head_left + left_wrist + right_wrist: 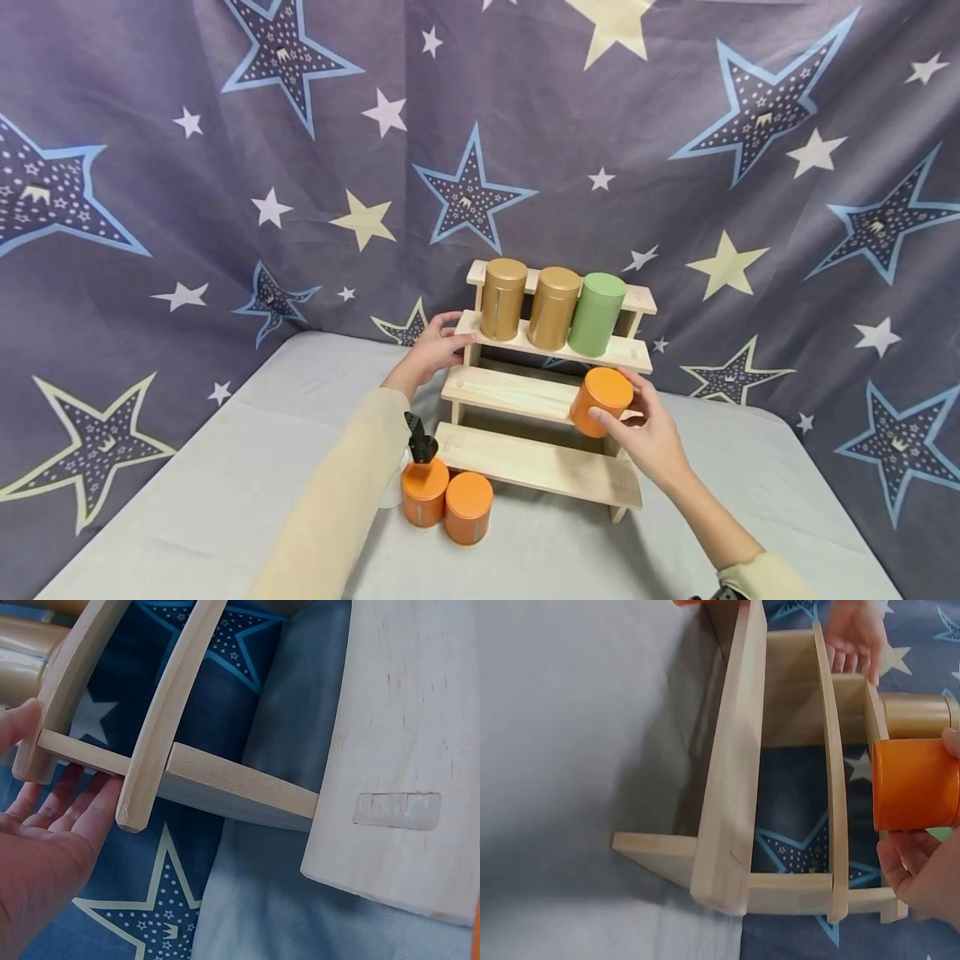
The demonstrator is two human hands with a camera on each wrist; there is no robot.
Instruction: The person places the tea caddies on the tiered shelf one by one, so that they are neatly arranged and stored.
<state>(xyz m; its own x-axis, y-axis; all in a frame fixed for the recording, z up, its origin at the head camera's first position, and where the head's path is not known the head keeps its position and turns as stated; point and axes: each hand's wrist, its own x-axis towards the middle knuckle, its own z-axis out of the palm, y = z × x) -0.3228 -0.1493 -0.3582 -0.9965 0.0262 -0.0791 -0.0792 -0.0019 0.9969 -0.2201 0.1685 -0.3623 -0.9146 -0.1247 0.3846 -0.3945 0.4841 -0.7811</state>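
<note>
A wooden tiered shelf (540, 465) stands on the cloth-covered table. At its left end my left hand (432, 348) holds one of the upper steps, thumb on the edge and fingers beneath, as the left wrist view shows. My right hand (651, 427) grips an orange canister (600, 404) between thumb and fingers, in front of the right part of a middle step. Whether the canister's base touches the wood I cannot tell. On the step above, two gold canisters (503, 302) and a green canister (597, 317) stand in a row.
Two more orange canisters (468, 510) stand on the table (570, 558) at the shelf's front left. Beside them a white object (393, 490) is mostly hidden by the left sleeve (345, 492). A star-patterned cloth (465, 192) hangs behind the shelf.
</note>
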